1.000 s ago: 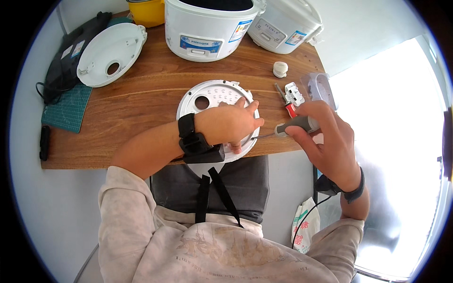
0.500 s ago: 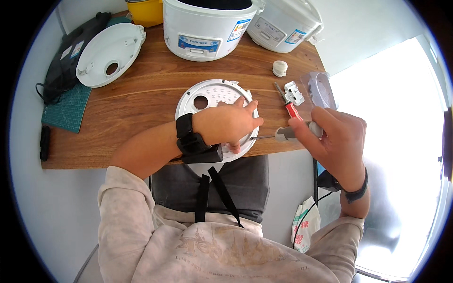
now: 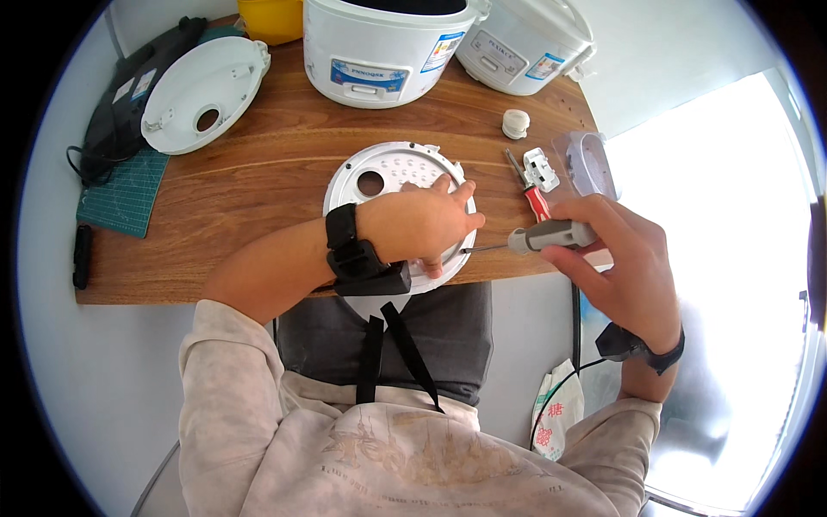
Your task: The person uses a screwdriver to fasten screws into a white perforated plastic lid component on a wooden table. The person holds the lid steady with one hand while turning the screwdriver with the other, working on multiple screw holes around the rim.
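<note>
A round white rice-cooker lid point(image 3: 340, 188) with a hole and small dimples lies at the table's front edge, its near rim jutting over my lap. My left hand point(image 3: 418, 224) rests across it, fingers spread and some reaching past the right rim. That hand covers much of the lid's middle. In my right hand point(image 3: 624, 258) is a screwdriver with a grey handle point(image 3: 551, 235), held between thumb and fingers. Its thin shaft points left, with the tip at the lid's right rim near my left fingers.
Behind stand two white rice cookers point(image 3: 388, 52) point(image 3: 517, 52) and a yellow container point(image 3: 271, 19). At right lie a red-handled screwdriver point(image 3: 537, 204), a white plastic part point(image 3: 540, 170), a white cap point(image 3: 515, 124) and a clear tray point(image 3: 587, 164). Another white lid point(image 3: 181, 95) leans on a black object at left.
My right fingers have shifted and loosened around the screwdriver, showing more of its grey handle. Its tip stays at the rim. My left hand keeps its place on the lid.
</note>
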`<state>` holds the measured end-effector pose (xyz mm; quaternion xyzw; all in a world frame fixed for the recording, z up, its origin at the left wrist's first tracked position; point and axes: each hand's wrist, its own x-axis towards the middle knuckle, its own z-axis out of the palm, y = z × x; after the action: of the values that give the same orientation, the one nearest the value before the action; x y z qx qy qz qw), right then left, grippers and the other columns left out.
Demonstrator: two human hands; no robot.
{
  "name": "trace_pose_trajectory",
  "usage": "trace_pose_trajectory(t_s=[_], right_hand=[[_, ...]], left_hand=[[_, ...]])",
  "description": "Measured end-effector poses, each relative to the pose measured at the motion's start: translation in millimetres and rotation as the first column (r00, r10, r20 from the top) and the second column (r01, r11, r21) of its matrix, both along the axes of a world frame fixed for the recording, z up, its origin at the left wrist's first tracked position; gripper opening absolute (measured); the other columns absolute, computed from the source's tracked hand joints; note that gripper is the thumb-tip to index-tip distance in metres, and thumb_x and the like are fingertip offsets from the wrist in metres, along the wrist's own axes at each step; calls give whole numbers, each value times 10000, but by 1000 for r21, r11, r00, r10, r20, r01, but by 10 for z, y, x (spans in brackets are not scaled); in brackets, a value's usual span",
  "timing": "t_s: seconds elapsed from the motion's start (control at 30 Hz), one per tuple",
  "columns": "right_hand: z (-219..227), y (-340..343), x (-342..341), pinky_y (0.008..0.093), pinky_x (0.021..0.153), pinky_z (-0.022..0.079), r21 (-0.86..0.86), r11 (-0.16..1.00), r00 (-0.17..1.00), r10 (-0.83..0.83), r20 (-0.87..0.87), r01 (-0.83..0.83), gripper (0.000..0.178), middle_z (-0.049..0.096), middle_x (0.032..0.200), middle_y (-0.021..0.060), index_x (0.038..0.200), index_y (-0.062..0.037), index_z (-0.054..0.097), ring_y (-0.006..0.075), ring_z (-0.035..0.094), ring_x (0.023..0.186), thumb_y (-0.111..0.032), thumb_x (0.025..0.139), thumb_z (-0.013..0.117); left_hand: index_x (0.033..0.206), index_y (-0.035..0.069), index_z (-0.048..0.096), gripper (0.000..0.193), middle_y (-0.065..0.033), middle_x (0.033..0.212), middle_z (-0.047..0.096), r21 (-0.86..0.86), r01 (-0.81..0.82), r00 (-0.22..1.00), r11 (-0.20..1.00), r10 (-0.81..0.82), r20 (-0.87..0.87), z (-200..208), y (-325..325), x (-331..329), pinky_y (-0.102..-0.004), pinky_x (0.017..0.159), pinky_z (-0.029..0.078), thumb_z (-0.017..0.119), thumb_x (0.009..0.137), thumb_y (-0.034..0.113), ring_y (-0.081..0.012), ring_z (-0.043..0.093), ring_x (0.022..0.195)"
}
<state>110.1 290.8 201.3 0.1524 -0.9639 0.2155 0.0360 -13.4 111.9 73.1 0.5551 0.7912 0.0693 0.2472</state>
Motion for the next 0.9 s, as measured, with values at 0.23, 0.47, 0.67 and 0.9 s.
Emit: trace_pose_trajectory(t_s=[0.23,0.47,0.67,0.9], right_hand=[[-121,-10,-49,358,471,424,404,913,977,38,-212,52,423,626,749,64,938,-75,638,256,548,499,-447,831,806],[-171,-82,-37,359,622,546,56,996,976,80,-201,-70,322,654,998,92,1017,-66,648,258,667,750,-209,804,843],[-107,-65,6,330,628,567,58,994,974,107,-202,-97,337,677,1013,102,1083,-54,662,248,699,756,-154,811,835],[-84,-72,-32,315,475,449,288,958,970,76,-231,-6,266,648,752,31,911,-83,644,203,627,547,-244,818,835]], left_hand=[[1382,79,552,801,-241,1498,373,66,43,998,997,-40,-55,-120,20,-38,-615,919,561,915,698,285,-447,471,1334],[1392,73,541,818,-255,1501,365,104,51,996,993,-43,-78,-135,-19,-27,-610,910,570,915,697,287,-450,471,1335],[1398,73,532,821,-259,1510,354,87,53,995,995,-45,-88,-123,-15,-15,-614,928,564,914,702,282,-450,469,1339],[1403,84,526,825,-253,1545,320,42,40,996,998,-37,-76,-82,-7,-7,-617,926,563,913,704,287,-447,452,1355]])
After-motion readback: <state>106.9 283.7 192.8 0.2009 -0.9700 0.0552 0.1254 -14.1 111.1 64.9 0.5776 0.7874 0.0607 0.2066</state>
